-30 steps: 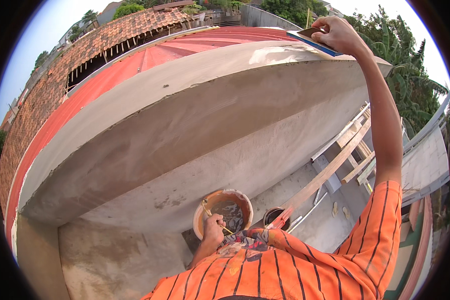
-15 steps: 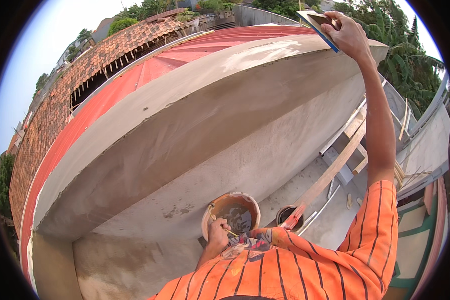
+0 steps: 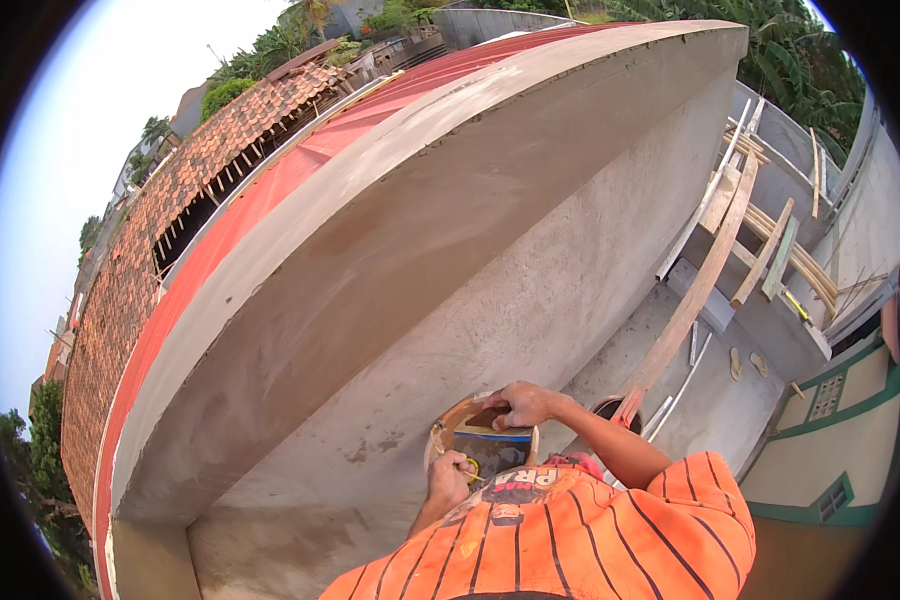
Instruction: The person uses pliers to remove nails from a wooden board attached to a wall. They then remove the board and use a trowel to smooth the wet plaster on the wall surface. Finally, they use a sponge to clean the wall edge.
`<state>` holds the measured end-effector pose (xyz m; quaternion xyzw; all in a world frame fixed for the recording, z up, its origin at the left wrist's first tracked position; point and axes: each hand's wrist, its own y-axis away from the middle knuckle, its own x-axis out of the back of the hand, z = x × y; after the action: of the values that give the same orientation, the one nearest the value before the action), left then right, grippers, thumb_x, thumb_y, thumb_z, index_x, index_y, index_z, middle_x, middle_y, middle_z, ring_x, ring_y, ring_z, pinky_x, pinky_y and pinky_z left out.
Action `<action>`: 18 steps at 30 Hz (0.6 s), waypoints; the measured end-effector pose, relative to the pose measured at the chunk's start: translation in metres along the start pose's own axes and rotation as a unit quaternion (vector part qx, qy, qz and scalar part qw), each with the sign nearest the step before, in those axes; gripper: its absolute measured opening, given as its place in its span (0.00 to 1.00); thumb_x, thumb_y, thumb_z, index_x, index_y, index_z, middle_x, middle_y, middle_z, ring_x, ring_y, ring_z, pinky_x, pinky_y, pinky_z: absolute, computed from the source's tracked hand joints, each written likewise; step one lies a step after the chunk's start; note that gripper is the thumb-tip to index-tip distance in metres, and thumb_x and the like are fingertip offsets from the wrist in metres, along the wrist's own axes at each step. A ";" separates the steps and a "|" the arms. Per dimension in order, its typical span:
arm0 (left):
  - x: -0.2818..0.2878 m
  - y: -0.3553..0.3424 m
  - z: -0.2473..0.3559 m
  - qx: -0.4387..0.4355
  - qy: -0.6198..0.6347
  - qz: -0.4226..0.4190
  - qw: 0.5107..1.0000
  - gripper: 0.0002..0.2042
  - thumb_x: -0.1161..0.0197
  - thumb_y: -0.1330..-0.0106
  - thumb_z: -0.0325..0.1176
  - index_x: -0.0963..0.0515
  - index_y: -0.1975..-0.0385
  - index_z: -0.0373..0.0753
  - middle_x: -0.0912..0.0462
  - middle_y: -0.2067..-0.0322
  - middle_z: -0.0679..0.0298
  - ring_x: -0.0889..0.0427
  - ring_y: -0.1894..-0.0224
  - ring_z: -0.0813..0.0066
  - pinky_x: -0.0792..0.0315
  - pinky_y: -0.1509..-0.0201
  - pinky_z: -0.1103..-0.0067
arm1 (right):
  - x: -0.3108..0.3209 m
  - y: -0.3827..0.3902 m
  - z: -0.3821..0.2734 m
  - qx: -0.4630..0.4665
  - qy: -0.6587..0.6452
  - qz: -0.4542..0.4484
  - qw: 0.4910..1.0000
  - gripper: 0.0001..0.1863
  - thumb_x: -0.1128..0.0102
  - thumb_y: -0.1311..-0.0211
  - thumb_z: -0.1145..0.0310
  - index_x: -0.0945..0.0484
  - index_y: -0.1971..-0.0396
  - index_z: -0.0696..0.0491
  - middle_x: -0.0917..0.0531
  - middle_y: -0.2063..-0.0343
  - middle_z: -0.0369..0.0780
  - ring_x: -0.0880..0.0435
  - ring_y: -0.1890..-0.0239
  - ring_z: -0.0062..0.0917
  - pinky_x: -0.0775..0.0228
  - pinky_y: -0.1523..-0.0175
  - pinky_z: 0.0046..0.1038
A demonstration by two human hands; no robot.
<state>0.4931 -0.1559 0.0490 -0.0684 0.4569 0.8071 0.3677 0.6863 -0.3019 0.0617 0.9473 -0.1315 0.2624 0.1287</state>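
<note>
In front of my waist stands a round orange-brown bucket (image 3: pixel 438 440) with grey wet contents. My right hand (image 3: pixel 523 404) is closed around a plastering float (image 3: pixel 482 421) with a blue edge, held at the bucket's mouth; whether it touches the contents is unclear. My left hand (image 3: pixel 449 478) is a fist at the bucket's near left rim. From it sticks a thin yellow handle (image 3: pixel 473 477), and whatever is at the handle's other end is hidden. Behind the bucket rises a grey plastered wall (image 3: pixel 530 290) under a wide plastered overhang (image 3: pixel 370 260).
A long plank (image 3: pixel 685 310) slants up at the right beside a dark bucket (image 3: pixel 610 406). Timber pieces (image 3: pixel 765 260) and a pair of sandals (image 3: pixel 747 364) lie on the lower level. A red metal roof (image 3: pixel 270 195) borders the overhang, with a tiled roof (image 3: pixel 120 310) beyond.
My right hand has come down with the float from the overhang's upper right edge to the bucket. The left hand stays at the bucket, and the view has shifted.
</note>
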 end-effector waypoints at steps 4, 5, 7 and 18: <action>-0.009 0.000 -0.006 -0.014 -0.001 0.028 1.000 0.07 0.44 0.51 0.23 0.32 0.73 0.38 0.33 0.81 0.63 0.33 0.76 0.70 0.33 0.64 0.72 | -0.107 -0.061 0.055 -0.123 0.150 -0.182 0.964 0.26 0.35 0.55 0.59 0.22 0.51 0.49 0.19 0.54 0.44 0.20 0.52 0.35 0.29 0.48 0.34; -0.006 0.002 -0.006 -0.009 0.001 0.012 1.000 0.11 0.44 0.51 0.22 0.33 0.68 0.39 0.33 0.80 0.63 0.33 0.76 0.71 0.33 0.64 0.71 | -0.132 -0.068 0.069 -0.139 0.176 -0.172 0.959 0.25 0.35 0.55 0.59 0.21 0.53 0.50 0.19 0.55 0.44 0.20 0.52 0.35 0.28 0.48 0.35; -0.001 0.006 -0.004 0.005 0.001 -0.022 1.000 0.19 0.45 0.51 0.21 0.36 0.58 0.40 0.33 0.79 0.64 0.33 0.76 0.72 0.33 0.64 0.71 | -0.170 -0.073 0.096 -0.170 0.225 -0.149 0.948 0.23 0.34 0.56 0.60 0.19 0.57 0.52 0.18 0.58 0.44 0.20 0.51 0.36 0.28 0.48 0.36; 0.010 -0.003 -0.006 0.025 0.001 -0.031 0.999 0.27 0.44 0.50 0.22 0.40 0.47 0.43 0.33 0.78 0.69 0.31 0.75 0.76 0.33 0.64 0.71 | -0.137 -0.044 0.091 -0.256 0.146 -0.086 0.952 0.20 0.40 0.54 0.63 0.19 0.59 0.54 0.19 0.56 0.47 0.20 0.51 0.38 0.27 0.50 0.37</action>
<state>0.4870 -0.1547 0.0388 -0.0741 0.4746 0.7837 0.3938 0.6295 -0.2647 -0.0943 0.8418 -0.0918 0.3432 0.4064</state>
